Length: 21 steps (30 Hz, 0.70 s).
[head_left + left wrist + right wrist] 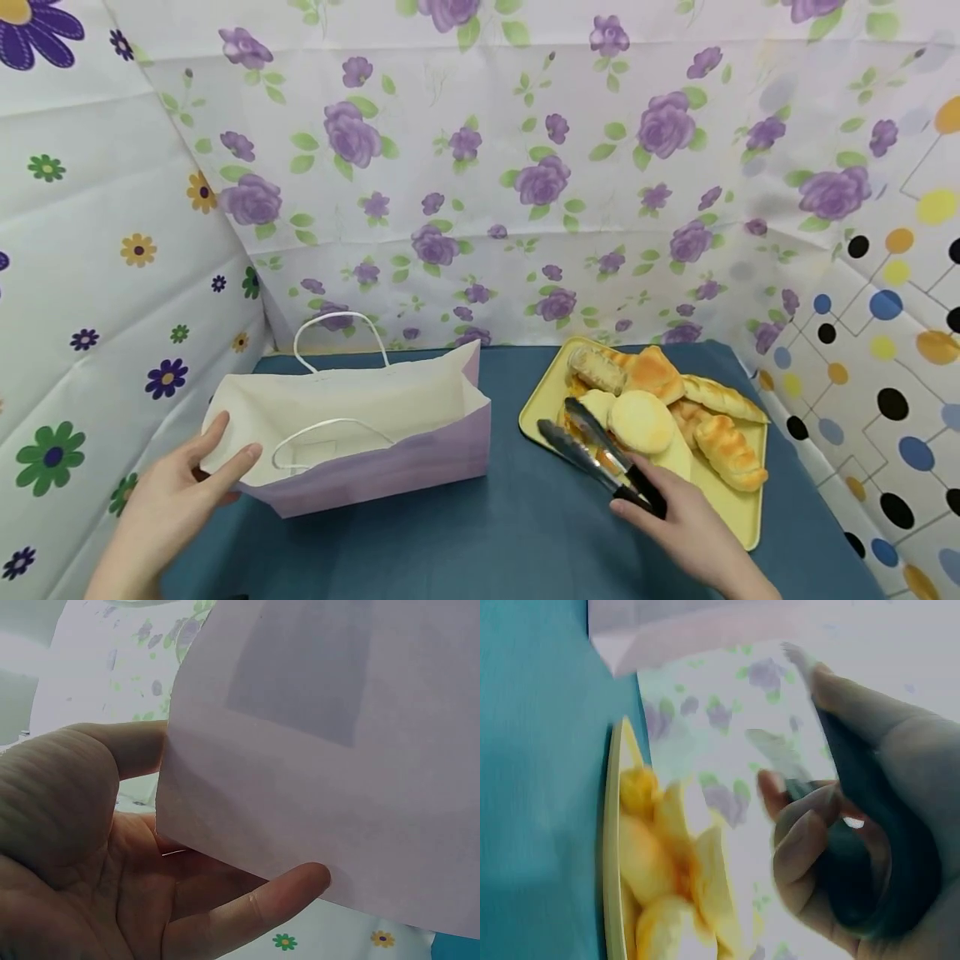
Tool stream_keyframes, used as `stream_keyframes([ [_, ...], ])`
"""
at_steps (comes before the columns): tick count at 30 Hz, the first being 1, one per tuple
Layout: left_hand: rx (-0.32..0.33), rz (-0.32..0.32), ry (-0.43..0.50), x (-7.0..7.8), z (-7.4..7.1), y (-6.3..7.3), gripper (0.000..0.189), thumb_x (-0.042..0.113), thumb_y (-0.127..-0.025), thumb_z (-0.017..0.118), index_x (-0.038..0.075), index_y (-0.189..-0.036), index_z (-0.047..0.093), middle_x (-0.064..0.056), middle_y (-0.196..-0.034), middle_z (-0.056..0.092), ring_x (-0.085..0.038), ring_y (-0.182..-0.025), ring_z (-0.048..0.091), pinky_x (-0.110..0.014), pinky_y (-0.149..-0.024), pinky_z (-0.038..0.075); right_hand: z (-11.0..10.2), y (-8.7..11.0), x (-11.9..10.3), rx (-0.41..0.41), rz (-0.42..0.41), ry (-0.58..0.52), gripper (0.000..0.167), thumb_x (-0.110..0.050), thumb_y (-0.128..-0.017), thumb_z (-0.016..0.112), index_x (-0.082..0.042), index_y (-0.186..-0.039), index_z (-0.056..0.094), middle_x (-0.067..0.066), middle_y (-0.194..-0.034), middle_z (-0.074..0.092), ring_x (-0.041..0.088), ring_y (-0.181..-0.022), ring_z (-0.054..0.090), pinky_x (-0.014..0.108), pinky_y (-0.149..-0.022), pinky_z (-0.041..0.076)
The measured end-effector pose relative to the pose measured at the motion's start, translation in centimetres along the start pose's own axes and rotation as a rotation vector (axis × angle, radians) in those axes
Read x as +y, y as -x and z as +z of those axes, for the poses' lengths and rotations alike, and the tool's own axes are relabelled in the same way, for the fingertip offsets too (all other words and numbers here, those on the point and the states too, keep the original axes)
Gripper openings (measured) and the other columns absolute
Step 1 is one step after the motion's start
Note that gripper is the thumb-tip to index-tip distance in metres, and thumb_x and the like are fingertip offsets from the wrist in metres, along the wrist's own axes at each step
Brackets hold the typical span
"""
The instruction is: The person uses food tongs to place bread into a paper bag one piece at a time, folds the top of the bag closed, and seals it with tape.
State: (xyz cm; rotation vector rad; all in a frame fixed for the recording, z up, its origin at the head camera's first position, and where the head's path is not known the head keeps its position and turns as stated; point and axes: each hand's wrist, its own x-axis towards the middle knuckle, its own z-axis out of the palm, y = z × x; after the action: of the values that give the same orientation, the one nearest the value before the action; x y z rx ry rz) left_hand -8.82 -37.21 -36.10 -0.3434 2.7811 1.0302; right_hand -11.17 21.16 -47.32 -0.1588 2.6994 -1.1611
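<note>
A lilac paper bag (390, 468) with white rope handles lies on its side at the left, its white inside showing. My left hand (168, 487) grips the rim at the bag's left end; in the left wrist view, thumb and fingers lie on either side of the paper (300, 787). On the right, my right hand (693, 517) holds tongs (596, 454) with black handles, also seen as a dark loop (922, 855) in the right wrist view. The tong tips are apart over the near left side of a yellow tray (727, 521), with nothing visible between them.
Several breads are piled on the tray, among them a round pale bun (642, 422), a twisted roll (731, 454) and a long loaf (723, 398). A blue cloth (502, 542) covers the table. Flowered sheets (465, 192) and a dotted sheet (892, 400) surround it.
</note>
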Motion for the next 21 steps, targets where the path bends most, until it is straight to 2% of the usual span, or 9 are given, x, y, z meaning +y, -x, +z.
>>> stream_keyframes([
  [4, -0.007, -0.011, 0.014, -0.1, 0.1, -0.3, 0.106, 0.072, -0.102, 0.053, 0.005, -0.170, 0.008, -0.042, -0.161, 0.030, -0.023, -0.095, 0.078, -0.053, -0.089, 0.062, -1.3, 0.8, 1.1, 0.144, -0.012, 0.111, 0.091, -0.068, -0.098, 0.064, -0.006, -0.163, 0.045, 0.027, -0.152, 0.056, 0.048, -0.133, 0.059, 0.063, -0.098, 0.055],
  [7, 0.003, -0.021, 0.024, -0.2, 0.2, -0.5, 0.106, 0.072, -0.101, 0.053, 0.004, -0.169, 0.008, -0.041, -0.162, 0.031, -0.022, -0.095, 0.077, -0.048, -0.086, 0.064, -2.1, 1.3, 2.1, 0.199, 0.029, 0.185, 0.095, -0.069, -0.099, 0.062, -0.002, -0.163, 0.042, 0.034, -0.150, 0.055, 0.055, -0.129, 0.059, 0.066, -0.093, 0.056],
  [10, 0.008, -0.031, 0.025, -0.2, 0.3, -0.7, 0.106, 0.073, -0.101, 0.053, 0.004, -0.169, 0.009, -0.039, -0.163, 0.031, -0.022, -0.094, 0.076, -0.043, -0.082, 0.065, -3.3, 1.8, 3.3, 0.204, 0.095, 0.235, 0.100, -0.071, -0.100, 0.058, 0.003, -0.165, 0.036, 0.039, -0.149, 0.052, 0.060, -0.128, 0.056, 0.067, -0.090, 0.055],
  [15, -0.004, -0.036, 0.035, -0.2, 0.4, -1.1, 0.103, 0.073, -0.102, 0.050, 0.006, -0.170, 0.011, -0.039, -0.165, 0.024, -0.023, -0.096, 0.077, -0.044, -0.082, 0.063, -5.7, 2.3, 5.6, 0.189, 0.219, 0.280, 0.107, -0.075, -0.102, 0.049, 0.007, -0.166, 0.025, 0.045, -0.149, 0.045, 0.066, -0.128, 0.051, 0.071, -0.091, 0.051],
  [19, 0.013, -0.038, 0.027, -0.2, 0.5, -1.2, 0.102, 0.073, -0.102, 0.051, 0.006, -0.169, 0.013, -0.037, -0.159, 0.041, -0.021, -0.091, 0.075, -0.038, -0.075, 0.062, -7.0, 2.8, 6.9, 0.205, 0.313, 0.298, 0.111, -0.079, -0.099, 0.049, 0.004, -0.168, 0.019, 0.047, -0.144, 0.049, 0.065, -0.117, 0.057, 0.068, -0.084, 0.053],
  [21, 0.028, -0.038, 0.019, -0.2, 0.5, -1.2, 0.102, 0.072, -0.102, 0.052, 0.005, -0.169, 0.014, -0.036, -0.152, 0.050, -0.018, -0.087, 0.072, -0.034, -0.071, 0.060, -7.3, 3.0, 7.3, 0.211, 0.349, 0.291, 0.114, -0.080, -0.098, 0.049, 0.003, -0.169, 0.017, 0.043, -0.125, 0.062, 0.057, -0.098, 0.066, 0.061, -0.076, 0.055],
])
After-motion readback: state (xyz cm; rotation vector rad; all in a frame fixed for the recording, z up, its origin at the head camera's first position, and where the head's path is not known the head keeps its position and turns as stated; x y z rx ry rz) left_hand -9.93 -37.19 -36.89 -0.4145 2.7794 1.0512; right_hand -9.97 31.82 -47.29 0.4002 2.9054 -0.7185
